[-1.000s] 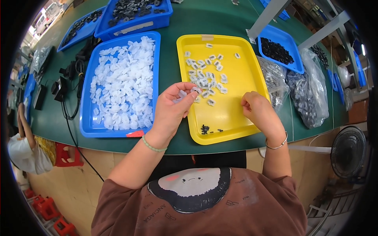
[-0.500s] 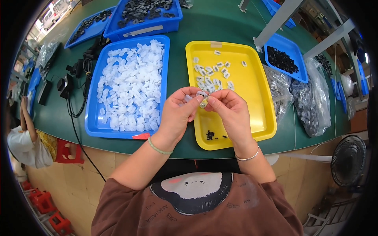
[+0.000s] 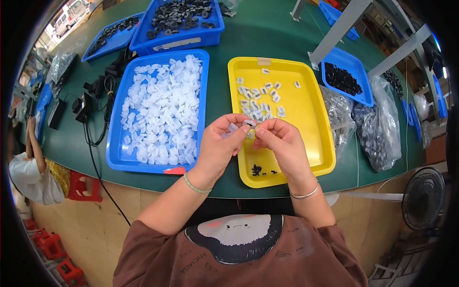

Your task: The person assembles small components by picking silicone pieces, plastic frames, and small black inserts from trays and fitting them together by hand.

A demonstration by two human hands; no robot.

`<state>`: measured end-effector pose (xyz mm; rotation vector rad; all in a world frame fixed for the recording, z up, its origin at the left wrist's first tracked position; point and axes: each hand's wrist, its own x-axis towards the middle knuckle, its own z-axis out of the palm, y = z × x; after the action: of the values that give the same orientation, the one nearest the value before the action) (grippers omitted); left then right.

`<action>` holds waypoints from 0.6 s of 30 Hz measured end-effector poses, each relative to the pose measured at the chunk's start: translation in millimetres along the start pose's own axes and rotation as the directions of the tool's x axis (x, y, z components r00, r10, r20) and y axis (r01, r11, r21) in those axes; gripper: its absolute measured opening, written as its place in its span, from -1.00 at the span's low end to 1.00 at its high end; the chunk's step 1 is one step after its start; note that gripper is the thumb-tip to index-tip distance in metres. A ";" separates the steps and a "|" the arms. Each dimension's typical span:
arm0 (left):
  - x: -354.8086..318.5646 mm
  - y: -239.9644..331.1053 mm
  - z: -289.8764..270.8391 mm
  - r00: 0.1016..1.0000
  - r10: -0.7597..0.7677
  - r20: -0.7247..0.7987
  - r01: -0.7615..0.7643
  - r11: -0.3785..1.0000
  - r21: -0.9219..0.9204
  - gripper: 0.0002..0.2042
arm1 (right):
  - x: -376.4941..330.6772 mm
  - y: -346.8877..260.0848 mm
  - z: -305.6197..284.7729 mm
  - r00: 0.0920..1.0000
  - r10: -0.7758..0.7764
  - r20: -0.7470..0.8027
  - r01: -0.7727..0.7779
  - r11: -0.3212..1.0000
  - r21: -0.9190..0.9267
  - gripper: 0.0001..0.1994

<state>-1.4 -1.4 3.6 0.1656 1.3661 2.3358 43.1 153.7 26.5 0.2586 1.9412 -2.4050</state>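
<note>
Over the left edge of the yellow tray point(image 3: 313, 138), both my hands meet fingertip to fingertip. My left hand point(image 3: 220, 143) pinches a small translucent white plastic piece point(image 3: 249, 123) with a dark bit at it. Another whitish plastic piece point(image 3: 232, 127) sits among the left fingers. The fingers of my right hand point(image 3: 283, 142) are closed against the pinched piece; whether they hold a separate tiny part is hidden. Beyond the hands, several whitish pieces with dark centres point(image 3: 258, 106) lie in the yellow tray. Small black parts point(image 3: 256, 170) form a little heap at its near left corner.
Left of the yellow tray stands a blue tray point(image 3: 111, 143) heaped with translucent pieces point(image 3: 165, 105). Behind it is a blue bin point(image 3: 191, 43) of black rings. A blue tray of black parts point(image 3: 342, 79), plastic bags point(image 3: 377, 124) and a metal post point(image 3: 337, 33) stand at right.
The trays and hands sit slightly lower in the picture. My hands stay together with the small plastic piece between the fingertips.
</note>
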 end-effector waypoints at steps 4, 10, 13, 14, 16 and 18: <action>0.0 -0.6 0.1 1.000 -0.019 0.019 0.019 1.000 0.005 -0.86 | -0.2 1.2 -2.5 1.000 -0.012 -0.025 0.012 1.000 -0.002 -0.88; -1.3 -2.5 0.0 0.999 -0.042 0.031 0.040 0.997 0.069 -0.81 | -0.7 -3.7 -0.7 0.995 -0.050 -0.090 0.039 0.991 -0.125 -0.89; -1.1 -1.6 0.5 0.995 -0.086 0.042 0.085 0.996 0.034 -0.78 | 0.0 -3.8 -1.1 0.992 -0.054 -0.111 0.043 0.993 -0.106 -0.89; -0.7 -1.4 -0.3 0.994 -0.092 0.055 0.091 0.996 0.024 -0.77 | 0.8 -3.9 -2.0 0.992 -0.055 -0.111 0.043 0.993 -0.107 -0.89; 0.0 -1.9 -1.0 0.993 -0.100 0.067 0.099 0.995 0.014 -0.77 | 2.6 -3.8 -5.2 0.995 -0.037 -0.093 0.025 0.993 -0.118 -0.88; 1.3 -1.9 -1.2 0.993 -0.103 0.060 0.103 0.995 -0.003 -0.77 | 3.9 -6.4 -6.8 0.998 0.020 -0.059 -0.023 0.998 -0.053 -0.88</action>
<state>-2.4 -1.0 1.2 0.1583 1.3067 2.2319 39.1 162.0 30.7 0.3496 2.0129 -2.3533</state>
